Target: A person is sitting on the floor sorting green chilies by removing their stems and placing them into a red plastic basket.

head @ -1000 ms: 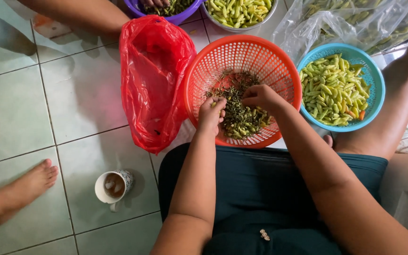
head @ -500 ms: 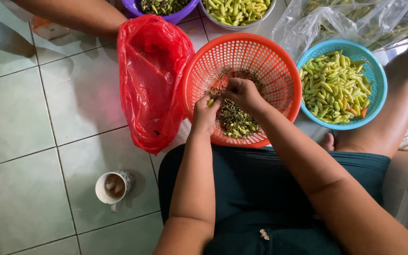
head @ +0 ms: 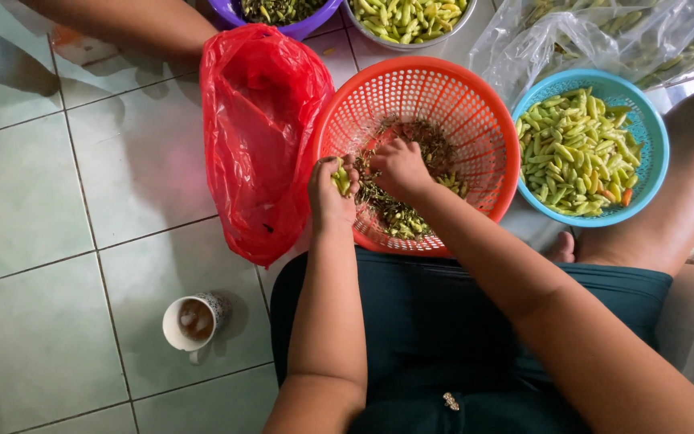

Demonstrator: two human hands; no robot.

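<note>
While the left hand (head: 331, 191) grips a few green chilies (head: 340, 178) over the orange basket (head: 475, 104), the right hand (head: 399, 167) curls around chili stems (head: 391, 210) inside it.

Left hand (head: 331, 189) fisted, right hand (head: 399, 167) curled, forearms converging

Orange basket (head: 475, 104), red bag (head: 263, 137), turquoise basket (head: 652, 137), perhaps purple bowl (head: 307, 24).
</note>
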